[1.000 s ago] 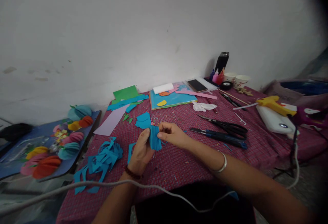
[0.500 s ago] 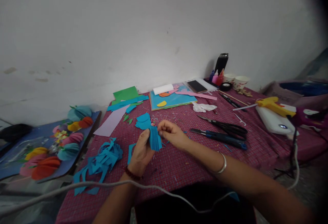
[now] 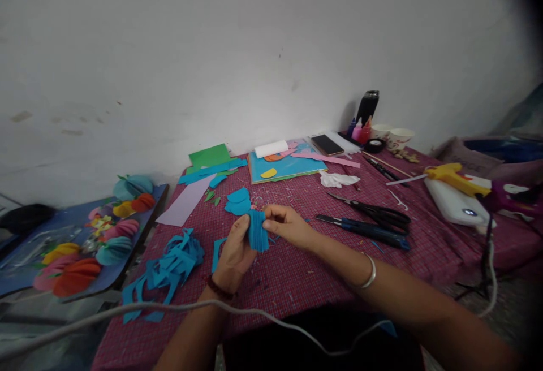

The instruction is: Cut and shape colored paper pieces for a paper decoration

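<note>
A blue pleated paper stack [image 3: 258,233] is held upright over the table between both hands. My left hand [image 3: 237,245] grips its left side, with the thumb near the top edge. At the upper right edge, my right hand [image 3: 285,225] pinches the same stack between thumb and fingers. Just behind it lie blue cut paper pieces [image 3: 238,201]. Tangled blue paper scraps [image 3: 176,261] are heaped to the left of my left hand. Black scissors [image 3: 377,212] and a blue-handled cutter [image 3: 365,231] lie right of my right hand.
A white cable [image 3: 199,303] crosses in front of both forearms. At the right, a yellow glue gun [image 3: 456,177] rests on a white power bank [image 3: 458,204]. Paper cups [image 3: 400,137] and a black bottle [image 3: 368,106] stand behind. Paper ornaments [image 3: 76,276] sit on a blue board at the left.
My right thumb and fingers have closed in on the stack's right edge. The view has shifted very slightly; my left hand keeps its grip.
</note>
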{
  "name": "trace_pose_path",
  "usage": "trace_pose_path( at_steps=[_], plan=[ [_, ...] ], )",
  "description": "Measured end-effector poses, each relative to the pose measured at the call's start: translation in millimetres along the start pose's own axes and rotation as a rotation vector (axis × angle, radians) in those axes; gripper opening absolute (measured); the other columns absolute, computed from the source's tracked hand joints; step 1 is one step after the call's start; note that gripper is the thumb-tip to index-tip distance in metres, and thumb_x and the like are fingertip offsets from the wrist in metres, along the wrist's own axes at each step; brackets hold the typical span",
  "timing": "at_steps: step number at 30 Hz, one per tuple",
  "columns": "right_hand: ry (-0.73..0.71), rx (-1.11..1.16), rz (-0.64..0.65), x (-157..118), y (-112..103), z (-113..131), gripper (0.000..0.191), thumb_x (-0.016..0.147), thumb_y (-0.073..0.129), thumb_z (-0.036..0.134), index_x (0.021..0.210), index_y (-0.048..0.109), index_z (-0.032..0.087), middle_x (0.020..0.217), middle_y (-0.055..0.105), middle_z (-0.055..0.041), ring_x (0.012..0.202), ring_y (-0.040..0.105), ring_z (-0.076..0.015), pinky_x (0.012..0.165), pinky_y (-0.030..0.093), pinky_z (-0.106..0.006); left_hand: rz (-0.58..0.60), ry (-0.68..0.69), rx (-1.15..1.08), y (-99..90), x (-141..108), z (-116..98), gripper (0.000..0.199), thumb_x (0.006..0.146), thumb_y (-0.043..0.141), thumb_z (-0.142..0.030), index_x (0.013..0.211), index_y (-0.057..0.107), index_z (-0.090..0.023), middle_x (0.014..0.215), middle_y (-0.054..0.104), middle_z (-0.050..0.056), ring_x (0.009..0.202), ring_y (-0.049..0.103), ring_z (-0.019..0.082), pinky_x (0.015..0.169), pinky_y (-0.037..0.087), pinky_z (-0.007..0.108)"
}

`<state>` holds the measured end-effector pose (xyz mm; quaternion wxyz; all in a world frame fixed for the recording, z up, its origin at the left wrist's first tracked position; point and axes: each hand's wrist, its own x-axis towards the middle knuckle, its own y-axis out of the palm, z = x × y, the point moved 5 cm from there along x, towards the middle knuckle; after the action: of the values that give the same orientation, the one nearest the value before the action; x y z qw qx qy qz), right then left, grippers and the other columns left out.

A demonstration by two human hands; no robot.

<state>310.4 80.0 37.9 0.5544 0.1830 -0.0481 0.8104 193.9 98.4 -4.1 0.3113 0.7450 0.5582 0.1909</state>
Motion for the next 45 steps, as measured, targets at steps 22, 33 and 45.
trace_pose_path(
  at_steps=[22,33,45],
  plan=[
    [-0.036,-0.028,0.012,-2.6,1.5,4.8,0.035,0.077,0.065,0.049,0.077,0.05,0.018,0.066,0.043,0.0043,0.058,0.039,-0.0093,0.055,0.032,-0.023,0.034,-0.009,-0.023,5.8,-2.3,-1.7,0.015,0.072,0.073,-0.029,0.076,0.067,-0.015,0.072,0.065,-0.001,0.062,0.056,0.009,0.063,0.044,0.022],
    [-0.04,-0.039,-0.052,-3.0,2.5,8.5,0.03,0.081,0.061,0.047,0.08,0.05,0.019,0.07,0.046,0.0032,0.061,0.042,-0.0101,0.057,0.035,-0.023,0.011,0.004,-0.002,4.8,-2.9,-3.3,0.017,0.071,0.074,-0.029,0.076,0.068,-0.015,0.069,0.063,-0.001,0.063,0.056,0.01,0.061,0.043,0.022],
    [0.007,-0.042,-0.03,-3.8,2.5,6.6,0.038,0.079,0.061,0.054,0.075,0.05,0.018,0.067,0.045,0.0033,0.059,0.042,-0.0098,0.056,0.035,-0.023,0.025,-0.018,0.028,9.7,-6.9,-4.5,0.025,0.066,0.078,-0.034,0.079,0.069,-0.014,0.065,0.062,-0.001,0.056,0.052,0.009,0.063,0.044,0.025]
  ],
)
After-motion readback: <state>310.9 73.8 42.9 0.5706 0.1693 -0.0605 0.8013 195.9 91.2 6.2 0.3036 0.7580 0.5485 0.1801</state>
